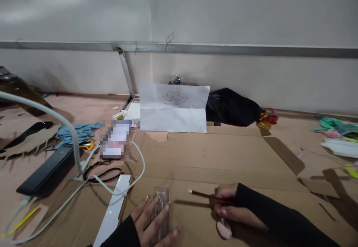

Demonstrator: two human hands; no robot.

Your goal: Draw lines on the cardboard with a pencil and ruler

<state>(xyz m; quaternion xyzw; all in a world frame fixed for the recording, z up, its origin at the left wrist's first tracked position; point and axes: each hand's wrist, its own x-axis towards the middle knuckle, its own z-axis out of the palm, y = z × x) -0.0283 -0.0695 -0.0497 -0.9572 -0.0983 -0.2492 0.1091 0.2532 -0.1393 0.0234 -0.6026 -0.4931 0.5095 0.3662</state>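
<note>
My left hand (153,221) lies with fingers spread over a clear plastic ruler (162,195). The ruler rests on an unfolded sheet of brown cardboard (192,161), partly covered by the fingers. To the right, my right hand (228,204) is closed round a dark red pencil (203,194). The pencil points left towards the ruler and looks raised over the cardboard, with a shadow below it. Just under the right hand sits a small pale pink lump (224,229), perhaps an eraser.
A creased white paper with a line drawing (173,109) stands upright behind the cardboard. On the left are a phone (116,139), white cable (144,161), black power bank (47,170), yellow cutter (86,145) and blue cloth (78,132). Black fabric (233,107) lies behind.
</note>
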